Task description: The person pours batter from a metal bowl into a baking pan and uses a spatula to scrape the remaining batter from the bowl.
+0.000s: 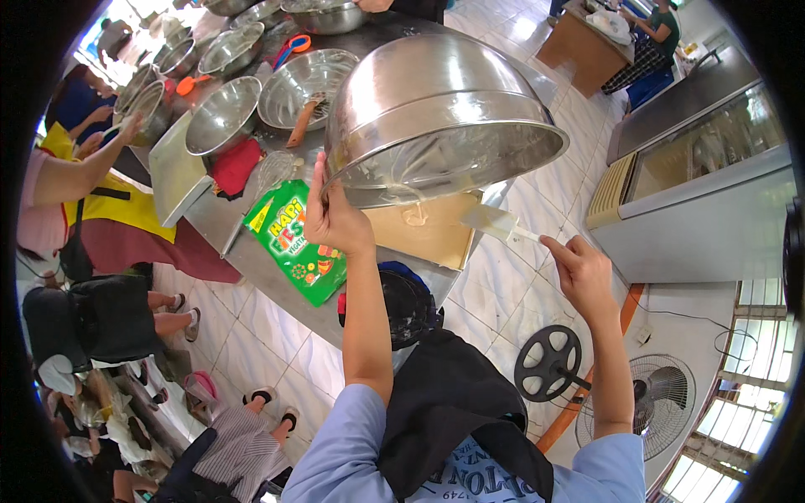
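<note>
My left hand (339, 223) grips the rim of a large stainless steel mixing bowl (440, 82). The bowl is tipped on its side, its mouth facing down and towards me, with pale batter smeared inside. A thin stream of batter (415, 214) falls from it into a shallow rectangular baking pan (434, 245) with a tan bottom. Between thumb and fingers, my right hand (580, 273) holds the white handle of a spatula (494, 221). Its batter-coated blade is to the right of the bowl's mouth, apart from the rim.
Left of the pan lies a green pouch (299, 251) bearing writing, near a wire whisk (275, 173) and red cloth (236, 166). Several steel bowls (223, 116) crowd the far table. A co-worker (113, 195) stands at left; a pedestal fan (660, 402) and chest freezer (698, 214) are at right.
</note>
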`<control>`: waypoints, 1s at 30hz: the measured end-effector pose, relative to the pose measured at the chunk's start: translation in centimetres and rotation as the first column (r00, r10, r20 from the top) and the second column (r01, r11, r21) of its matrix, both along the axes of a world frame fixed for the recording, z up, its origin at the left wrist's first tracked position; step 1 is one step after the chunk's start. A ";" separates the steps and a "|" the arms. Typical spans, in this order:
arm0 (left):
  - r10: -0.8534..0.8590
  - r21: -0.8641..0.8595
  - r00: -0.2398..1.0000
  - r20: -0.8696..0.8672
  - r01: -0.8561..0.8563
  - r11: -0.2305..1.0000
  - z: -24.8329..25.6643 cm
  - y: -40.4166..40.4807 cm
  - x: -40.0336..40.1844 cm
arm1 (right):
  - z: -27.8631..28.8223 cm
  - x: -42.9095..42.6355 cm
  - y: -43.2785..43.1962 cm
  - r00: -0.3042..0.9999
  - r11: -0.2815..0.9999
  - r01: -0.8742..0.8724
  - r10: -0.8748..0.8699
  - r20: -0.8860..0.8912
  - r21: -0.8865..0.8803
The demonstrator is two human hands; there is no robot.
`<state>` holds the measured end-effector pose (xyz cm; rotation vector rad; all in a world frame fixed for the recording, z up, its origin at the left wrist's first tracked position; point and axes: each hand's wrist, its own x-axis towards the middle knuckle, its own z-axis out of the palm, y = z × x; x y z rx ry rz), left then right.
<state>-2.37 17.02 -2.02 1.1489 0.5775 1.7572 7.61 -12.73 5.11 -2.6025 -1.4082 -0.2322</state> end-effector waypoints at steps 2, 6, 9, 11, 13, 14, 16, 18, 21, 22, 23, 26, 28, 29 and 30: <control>0.010 -0.025 0.998 -0.059 -0.012 1.000 0.1 -0.2 -0.3 | 0.3 -1.3 1.5 0.994 0.993 0.080 -0.073 -0.080 0.089; -0.038 0.004 0.999 0.010 0.038 0.999 -0.5 -0.5 0.2 | -1.8 -2.5 4.3 0.973 0.964 0.226 -0.215 -0.088 0.139; -0.040 0.036 0.999 0.012 0.039 0.999 -0.7 -0.7 -0.1 | -3.7 -3.4 4.6 0.950 0.943 0.308 -0.297 -0.099 0.127; -0.076 0.031 0.997 0.031 0.075 0.997 -0.9 -0.7 0.0 | -6.7 -3.7 4.3 0.953 0.943 0.294 -0.276 -0.127 0.159; -0.090 0.010 0.995 0.047 0.090 0.996 -0.8 -0.8 0.2 | -8.5 -4.7 5.1 0.949 0.941 0.260 -0.207 -0.238 0.217; -0.085 -0.004 0.995 0.051 0.085 0.996 -0.4 -0.9 0.4 | -8.9 -5.3 5.8 0.941 0.937 0.245 -0.167 -0.294 0.249; -0.072 -0.037 0.994 0.078 0.075 0.996 0.0 -0.8 0.5 | -9.1 -5.6 6.4 0.924 0.938 0.221 -0.114 -0.365 0.268; -0.052 -0.073 0.991 0.123 0.061 0.995 0.3 -0.6 0.4 | -9.0 -5.3 6.2 0.917 0.933 0.164 -0.024 -0.399 0.321; -0.060 -0.111 0.989 0.132 0.075 0.991 1.0 -0.9 0.3 | -8.8 -3.7 6.3 0.936 0.938 0.190 -0.085 -0.340 0.290; -0.056 -0.119 0.990 0.133 0.072 0.990 1.0 -0.9 0.4 | -8.8 -3.3 6.0 0.942 0.939 0.201 -0.107 -0.319 0.279; -0.049 -0.124 0.990 0.134 0.065 0.990 1.0 -0.7 0.3 | -9.1 -3.1 6.0 0.952 0.945 0.150 -0.059 -0.299 0.291; -0.049 -0.097 0.987 0.153 0.064 0.993 1.2 -0.6 0.3 | -8.5 -3.7 4.7 0.967 0.971 0.045 0.017 -0.254 0.235; -0.047 -0.063 0.994 0.096 0.053 0.997 1.3 -0.5 0.1 | -6.1 -3.8 5.0 0.991 0.976 0.011 0.019 -0.135 0.217; -0.046 -0.046 0.998 0.031 0.047 0.998 1.4 -0.6 0.0 | -4.8 -3.8 5.0 0.997 0.979 -0.001 0.016 -0.074 0.204; -0.042 -0.025 0.999 -0.031 0.041 0.999 1.6 -0.6 0.0 | -3.8 -3.9 5.3 0.999 0.978 -0.034 0.038 -0.013 0.206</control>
